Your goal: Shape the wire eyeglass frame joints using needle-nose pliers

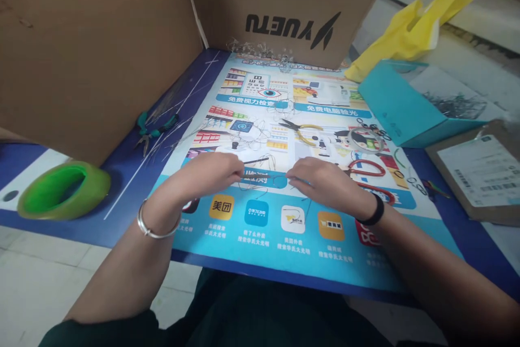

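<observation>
Over the printed poster sheet (284,249), my left hand (217,171) and my right hand (325,182) face each other a short gap apart. Fingers of both are pinched closed, and a thin wire (266,176) stretches between the fingertips. Its ends are hidden in the fingers. Just beyond lies a loose tangle of fine wire (260,133). Yellow-handled pliers (303,130) rest on the poster past my right hand. Red-handled scissors (368,168) lie right beside that hand, partly covered by it.
Cardboard walls (284,6) stand at the back and left. Teal-handled pliers (148,131) and a tape roll (65,190) lie left. On the right are a clear round dish (365,140), small rings, a blue box (400,106) holding wire pieces, a yellow bag (406,33) and a labelled carton (479,174).
</observation>
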